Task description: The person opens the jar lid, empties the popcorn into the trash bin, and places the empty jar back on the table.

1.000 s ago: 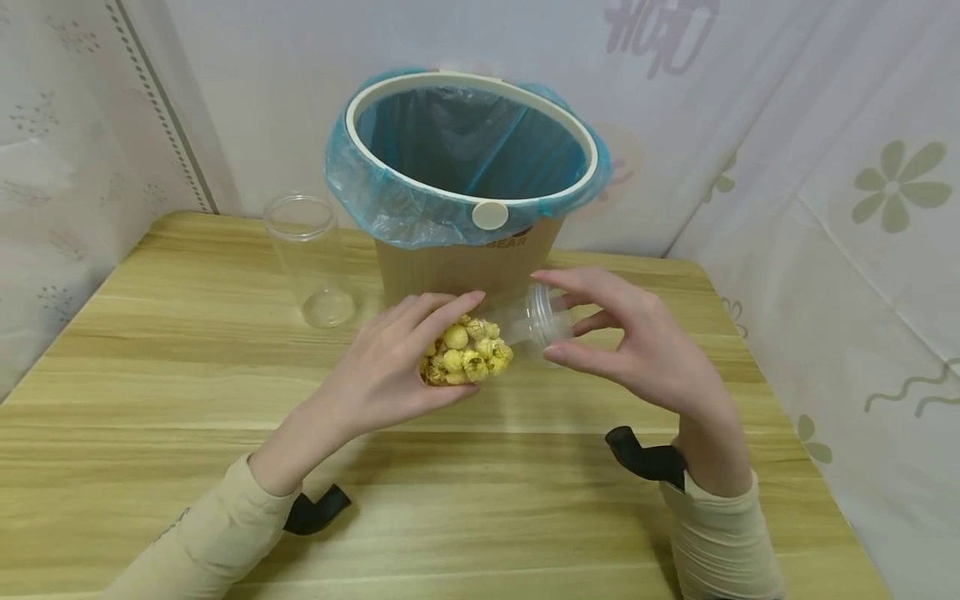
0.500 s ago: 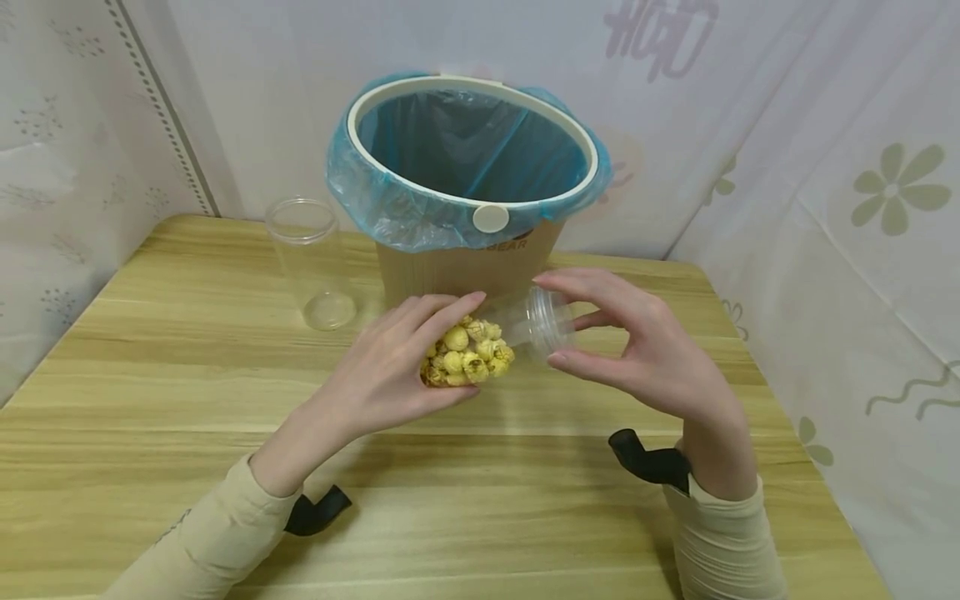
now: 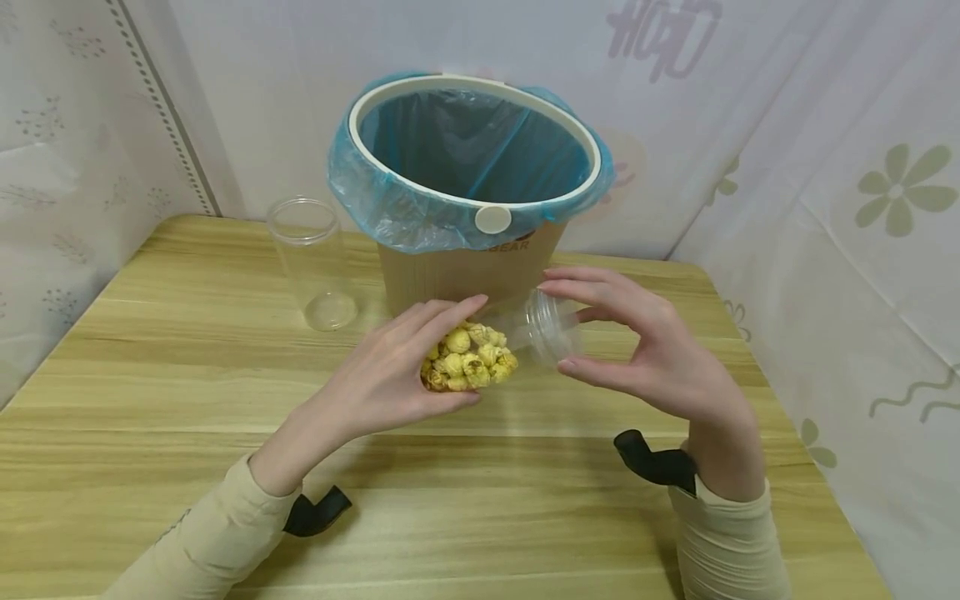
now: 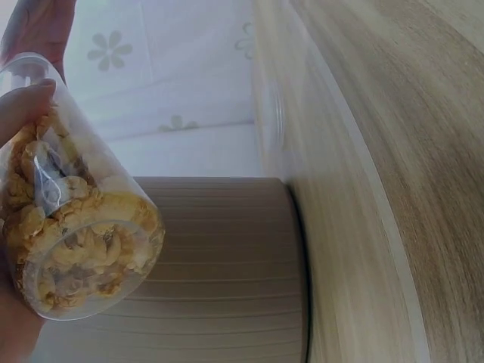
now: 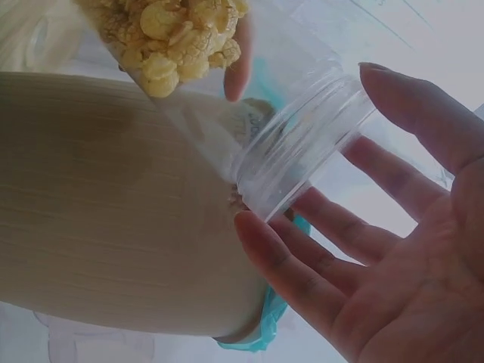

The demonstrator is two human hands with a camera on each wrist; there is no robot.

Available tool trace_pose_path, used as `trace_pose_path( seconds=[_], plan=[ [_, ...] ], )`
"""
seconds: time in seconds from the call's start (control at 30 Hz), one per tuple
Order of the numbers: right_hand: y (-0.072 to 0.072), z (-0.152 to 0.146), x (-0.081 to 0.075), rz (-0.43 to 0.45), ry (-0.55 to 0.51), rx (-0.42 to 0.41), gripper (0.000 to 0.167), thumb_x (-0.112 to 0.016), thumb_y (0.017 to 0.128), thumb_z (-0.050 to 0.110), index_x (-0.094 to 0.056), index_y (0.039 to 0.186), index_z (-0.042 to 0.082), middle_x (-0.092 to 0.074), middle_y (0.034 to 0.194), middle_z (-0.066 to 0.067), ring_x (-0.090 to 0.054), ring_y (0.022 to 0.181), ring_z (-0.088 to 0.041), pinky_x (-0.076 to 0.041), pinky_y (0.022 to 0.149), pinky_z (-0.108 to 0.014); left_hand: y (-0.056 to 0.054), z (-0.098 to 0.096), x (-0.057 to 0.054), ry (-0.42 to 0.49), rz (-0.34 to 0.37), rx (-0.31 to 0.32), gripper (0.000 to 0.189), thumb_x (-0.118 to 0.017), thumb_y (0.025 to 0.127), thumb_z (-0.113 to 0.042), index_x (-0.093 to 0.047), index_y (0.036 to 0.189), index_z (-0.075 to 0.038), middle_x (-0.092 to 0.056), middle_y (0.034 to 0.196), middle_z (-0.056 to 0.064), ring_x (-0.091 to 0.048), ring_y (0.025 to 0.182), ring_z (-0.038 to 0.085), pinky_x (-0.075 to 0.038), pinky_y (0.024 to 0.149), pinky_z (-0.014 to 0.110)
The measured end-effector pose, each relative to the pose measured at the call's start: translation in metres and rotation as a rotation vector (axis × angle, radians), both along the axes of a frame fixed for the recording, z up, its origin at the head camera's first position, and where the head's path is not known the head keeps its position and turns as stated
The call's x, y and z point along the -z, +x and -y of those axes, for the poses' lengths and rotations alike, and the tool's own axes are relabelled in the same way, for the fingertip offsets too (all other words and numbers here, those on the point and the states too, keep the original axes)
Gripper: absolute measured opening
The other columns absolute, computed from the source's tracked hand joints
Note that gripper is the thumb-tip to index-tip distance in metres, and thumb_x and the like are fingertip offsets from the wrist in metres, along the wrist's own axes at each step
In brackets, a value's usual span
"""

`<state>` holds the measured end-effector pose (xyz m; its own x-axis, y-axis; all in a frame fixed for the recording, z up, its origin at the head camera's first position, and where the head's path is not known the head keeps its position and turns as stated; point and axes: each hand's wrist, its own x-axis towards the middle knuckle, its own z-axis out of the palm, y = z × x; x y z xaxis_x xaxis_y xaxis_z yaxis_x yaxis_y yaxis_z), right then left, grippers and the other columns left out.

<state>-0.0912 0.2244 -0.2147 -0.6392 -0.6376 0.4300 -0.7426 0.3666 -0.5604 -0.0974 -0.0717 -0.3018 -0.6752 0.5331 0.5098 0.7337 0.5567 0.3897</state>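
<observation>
A clear plastic jar [image 4: 83, 151] of yellow popcorn [image 3: 468, 358] lies tilted in my left hand [image 3: 382, 367], mouth to the right. The left fingers and thumb wrap its bottom half, where the popcorn has gathered. A clear ridged lid [image 5: 302, 144] sits at the jar's mouth; I cannot tell how tightly. My right hand [image 3: 645, 350] holds this lid by its edge, thumb on one side and fingertips on the other. In the right wrist view a gap shows between palm and lid.
Just behind the hands stands a beige bin [image 3: 465, 271] lined with a blue bag [image 3: 420, 212] under a white rim ring. Left of it, a clear uncovered jar [image 3: 307, 267] stands upright on the wooden table [image 3: 187, 383]. Patterned cloth [image 3: 247, 92] hangs around the table.
My right hand has shifted slightly right and down, its fingertips moving a little around the lid. The left hand and popcorn jar stay almost in place.
</observation>
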Motion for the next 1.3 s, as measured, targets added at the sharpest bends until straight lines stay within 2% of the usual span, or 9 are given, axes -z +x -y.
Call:
trace_pose_path(
  seconds=[0.17, 0.33, 0.6, 0.77, 1.07, 1.3],
  plan=[
    [-0.001, -0.005, -0.003, 0.006, -0.031, 0.022, 0.076, -0.085, 0.074, -0.011, -0.057, 0.143, 0.001, -0.057, 0.15, -0.009, -0.054, 0.139, -0.017, -0.057, 0.1, -0.028, 0.0, -0.001, 0.0, 0.005, 0.01, 0.005, 0.101, -0.087, 0.077, -0.047, -0.035, 0.161, -0.025, -0.061, 0.14, 0.003, -0.061, 0.124, 0.02, -0.055, 0.101, 0.045],
    [-0.005, -0.012, -0.004, 0.001, -0.033, 0.046, 0.078, -0.084, 0.073, -0.014, -0.057, 0.144, 0.001, -0.057, 0.149, -0.012, -0.054, 0.138, -0.017, -0.058, 0.098, -0.027, 0.0, -0.001, 0.001, 0.006, 0.006, -0.003, 0.101, -0.086, 0.077, -0.047, -0.034, 0.161, -0.025, -0.061, 0.14, 0.004, -0.06, 0.125, 0.021, -0.055, 0.102, 0.046],
    [-0.017, -0.023, 0.0, -0.001, -0.024, 0.054, 0.075, -0.081, 0.075, -0.016, -0.056, 0.144, 0.001, -0.059, 0.145, -0.014, -0.057, 0.132, -0.01, -0.058, 0.096, -0.025, 0.001, -0.001, 0.002, 0.04, 0.042, -0.009, 0.1, -0.087, 0.078, -0.043, -0.033, 0.16, -0.023, -0.058, 0.141, 0.005, -0.058, 0.125, 0.021, -0.054, 0.102, 0.046],
    [-0.023, -0.027, 0.004, 0.0, -0.011, 0.06, 0.074, -0.08, 0.078, -0.013, -0.056, 0.146, 0.005, -0.059, 0.145, -0.013, -0.058, 0.129, -0.006, -0.058, 0.097, -0.024, 0.0, -0.001, 0.002, 0.077, 0.052, 0.001, 0.101, -0.089, 0.076, -0.038, -0.034, 0.159, -0.021, -0.056, 0.145, 0.007, -0.056, 0.129, 0.024, -0.052, 0.106, 0.048],
    [-0.039, -0.038, 0.013, 0.073, 0.041, 0.172, 0.072, -0.08, 0.085, -0.001, -0.054, 0.149, 0.017, -0.059, 0.147, -0.001, -0.058, 0.126, -0.004, -0.057, 0.098, -0.025, -0.002, -0.002, 0.003, 0.122, 0.025, 0.027, 0.101, -0.091, 0.076, -0.033, -0.034, 0.158, -0.019, -0.056, 0.144, 0.009, -0.056, 0.129, 0.023, -0.052, 0.106, 0.048],
    [-0.051, -0.045, 0.021, 0.14, 0.073, 0.238, 0.068, -0.079, 0.089, 0.007, -0.053, 0.15, 0.02, -0.059, 0.147, -0.004, -0.06, 0.123, -0.008, -0.055, 0.098, -0.021, -0.003, -0.003, 0.002, 0.151, 0.001, 0.037, 0.101, -0.091, 0.074, -0.029, -0.035, 0.157, -0.016, -0.056, 0.142, 0.012, -0.056, 0.129, 0.026, -0.052, 0.106, 0.05]
  ],
)
